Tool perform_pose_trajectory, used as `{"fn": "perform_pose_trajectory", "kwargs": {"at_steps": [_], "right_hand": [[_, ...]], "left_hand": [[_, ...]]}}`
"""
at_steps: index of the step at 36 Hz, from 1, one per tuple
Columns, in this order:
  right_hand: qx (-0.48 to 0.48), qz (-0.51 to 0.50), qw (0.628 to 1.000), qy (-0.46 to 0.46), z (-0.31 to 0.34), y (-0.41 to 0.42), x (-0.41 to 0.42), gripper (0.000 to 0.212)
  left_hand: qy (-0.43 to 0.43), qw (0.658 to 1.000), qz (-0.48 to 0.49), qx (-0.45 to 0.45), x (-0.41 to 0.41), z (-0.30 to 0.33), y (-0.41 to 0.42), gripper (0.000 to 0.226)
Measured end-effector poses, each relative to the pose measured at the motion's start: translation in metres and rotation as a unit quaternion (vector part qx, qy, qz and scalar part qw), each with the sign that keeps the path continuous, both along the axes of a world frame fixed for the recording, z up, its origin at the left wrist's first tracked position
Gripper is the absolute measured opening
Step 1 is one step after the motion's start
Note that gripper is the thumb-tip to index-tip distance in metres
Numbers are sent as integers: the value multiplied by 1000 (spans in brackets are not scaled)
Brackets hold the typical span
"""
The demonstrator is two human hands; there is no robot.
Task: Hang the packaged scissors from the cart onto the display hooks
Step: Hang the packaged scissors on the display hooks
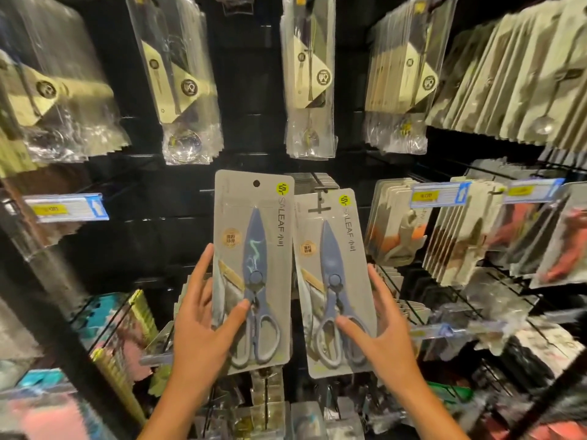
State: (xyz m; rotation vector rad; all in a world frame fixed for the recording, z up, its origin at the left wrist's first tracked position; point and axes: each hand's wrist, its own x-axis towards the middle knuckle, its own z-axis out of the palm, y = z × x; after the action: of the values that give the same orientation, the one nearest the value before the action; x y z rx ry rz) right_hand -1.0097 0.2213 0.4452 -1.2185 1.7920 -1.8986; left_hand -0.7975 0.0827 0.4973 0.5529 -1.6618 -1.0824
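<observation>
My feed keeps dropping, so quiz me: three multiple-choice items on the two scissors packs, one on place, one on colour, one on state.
1. Where is the left hand's pack?
A. left of and higher than the other pack
B. below it
C. on the floor

2. The scissor blades' colour?
A. red
B. blue
C. green

3. The right hand's pack is:
A. torn open
B. lying flat
C. on a hook

Answers: 1 A, its top edge sits higher; 2 B, both blade covers look blue; 3 C, the hook passes through its hang slot.
</observation>
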Motion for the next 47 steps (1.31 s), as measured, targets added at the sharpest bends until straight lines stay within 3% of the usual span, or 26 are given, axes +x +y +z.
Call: {"fn": "perform_pose_trajectory", "kwargs": {"at_steps": [15,22,33,47], "right_hand": [[17,29,999,-5,-9,-24,-15,91],[68,20,994,86,-16,-42,-23,91],[159,-49,966,197,-23,-92,-49,94],[204,-147,944,215,-33,-140,-61,99]], "left_hand": [[4,1000,14,-4,-8,2,-4,91],[18,1000,13,-2,-9,4,-8,90],[28,999,23,-18,-16,12,-20,90],[38,998,23,-33,-27,19,-31,90]]}}
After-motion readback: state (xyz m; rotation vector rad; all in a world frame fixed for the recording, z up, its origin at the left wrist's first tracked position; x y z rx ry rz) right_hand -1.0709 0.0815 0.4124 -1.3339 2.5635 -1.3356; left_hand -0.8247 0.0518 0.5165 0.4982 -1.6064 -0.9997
